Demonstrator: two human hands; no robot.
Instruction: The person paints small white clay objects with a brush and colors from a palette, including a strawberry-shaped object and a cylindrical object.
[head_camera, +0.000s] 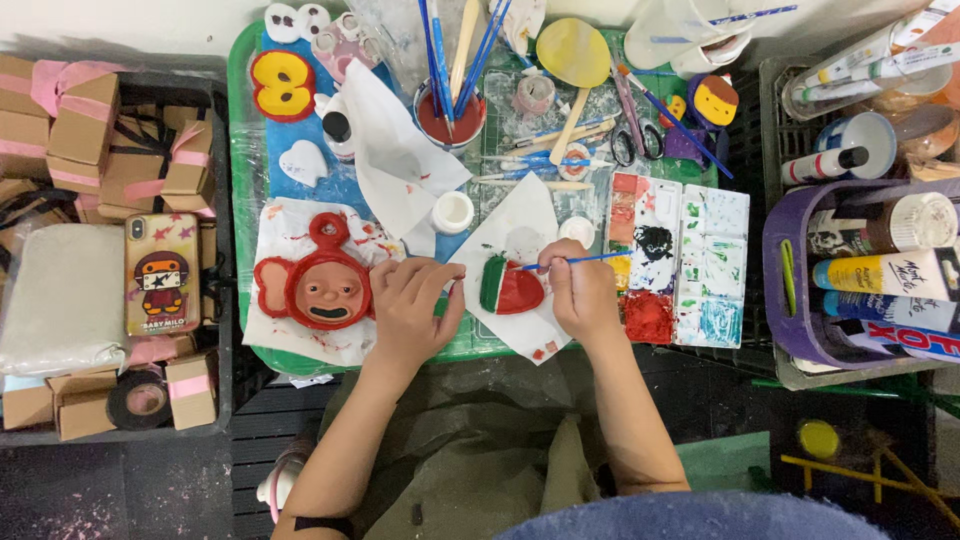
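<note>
Watermelon slice (512, 287) under brush (580, 260) (right hand (583, 292)); left hand (412, 305) beside.

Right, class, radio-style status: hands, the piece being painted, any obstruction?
Right hand grips blue brush. Left hand steadies watermelon piece. Nothing blocking.

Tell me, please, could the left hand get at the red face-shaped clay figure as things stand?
Probably yes: the left hand lies right beside the red face figure on its paper, holds nothing visible, and nothing stands between them.
</note>
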